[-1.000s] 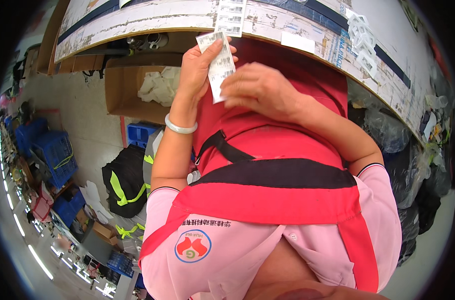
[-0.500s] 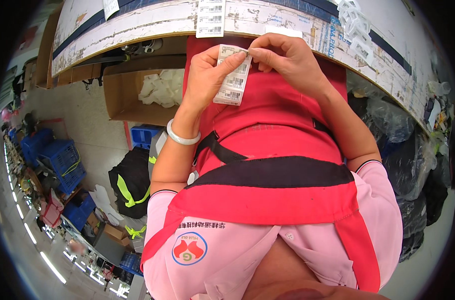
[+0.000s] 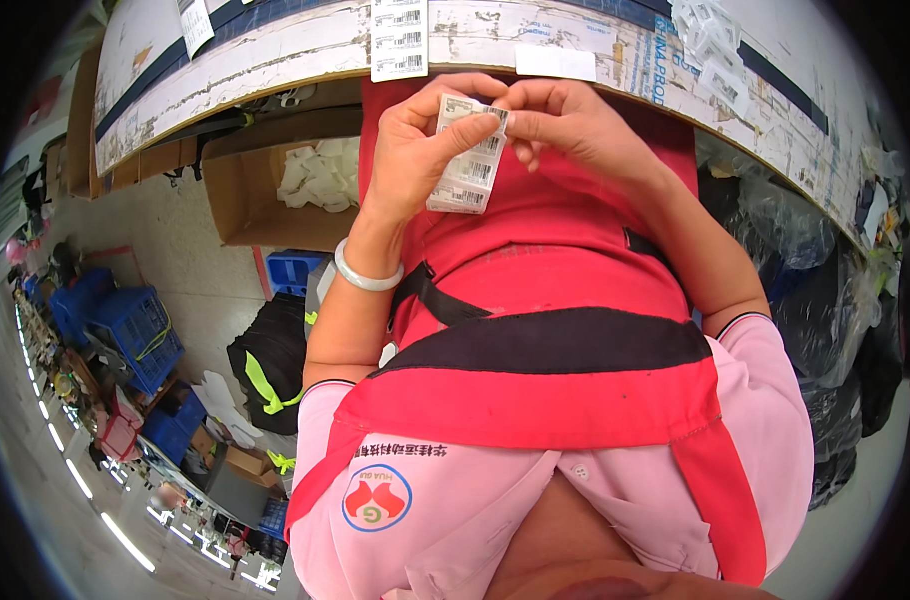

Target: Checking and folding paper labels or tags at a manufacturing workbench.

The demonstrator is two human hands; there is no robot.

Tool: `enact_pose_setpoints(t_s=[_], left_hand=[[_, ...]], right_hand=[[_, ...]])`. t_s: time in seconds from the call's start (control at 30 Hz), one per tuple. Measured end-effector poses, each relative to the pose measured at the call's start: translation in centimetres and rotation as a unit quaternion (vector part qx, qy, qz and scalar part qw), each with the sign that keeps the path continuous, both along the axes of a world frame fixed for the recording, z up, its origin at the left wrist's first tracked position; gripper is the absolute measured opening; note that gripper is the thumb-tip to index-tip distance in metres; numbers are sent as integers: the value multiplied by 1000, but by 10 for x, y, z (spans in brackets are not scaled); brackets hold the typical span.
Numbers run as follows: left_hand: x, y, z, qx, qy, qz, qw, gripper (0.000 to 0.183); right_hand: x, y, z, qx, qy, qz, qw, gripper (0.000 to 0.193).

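A white strip of barcode labels (image 3: 473, 170) hangs in front of my red apron (image 3: 565, 200), just off the table edge. My left hand (image 3: 407, 150) is closed on it, thumb pressed across its upper part. At the strip's upper right corner, beside my left thumb tip, my right hand (image 3: 580, 125) is closed in a pinch. Whether a label corner is between those fingertips is too small to make out. Another strip of barcode labels (image 3: 399, 42) lies on the table above my hands, with a plain white paper piece (image 3: 555, 63) to its right.
The worn white table (image 3: 275, 50) curves across the top. A heap of clear-and-white plastic pieces (image 3: 710, 55) lies at its right. Below the table, a cardboard box (image 3: 237, 195) holds white scraps. Blue crates (image 3: 135, 335) stand at left; plastic-wrapped bundles (image 3: 820, 300) at right.
My right hand has lowered slightly, its fingers curling closer to my left thumb. The label strip has tilted a little. The view has shifted slightly, showing more of the plain white paper.
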State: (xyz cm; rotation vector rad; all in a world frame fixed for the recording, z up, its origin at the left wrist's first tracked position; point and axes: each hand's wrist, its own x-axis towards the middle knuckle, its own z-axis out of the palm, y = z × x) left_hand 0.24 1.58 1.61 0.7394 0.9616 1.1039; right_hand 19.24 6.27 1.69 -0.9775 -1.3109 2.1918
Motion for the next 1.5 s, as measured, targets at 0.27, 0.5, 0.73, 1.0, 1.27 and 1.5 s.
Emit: enact_pose_setpoints(t_s=[0.27,0.5,0.73,1.0,1.27,1.5], left_hand=[[-5,-2,-17,-10,20,-2,1000,15],[-1,3,-16,-47,41,-70,996,16],[1,0,-23,-65,25,-34,997,17],[5,-2,-19,-22,71,-60,995,15],[5,-2,-25,25,19,-85,996,9],[-16,-13,-29,-22,11,-20,1000,8]], right_hand=[[1,-9,7,100,-62,-98,988,19],[15,1,-2,157,-118,-147,969,17],[31,12,-2,187,-133,-142,963,20],[11,-20,4,60,-103,-132,984,17],[36,7,-8,280,-149,-234,919,13],[31,-5,-12,473,-243,-12,847,18]])
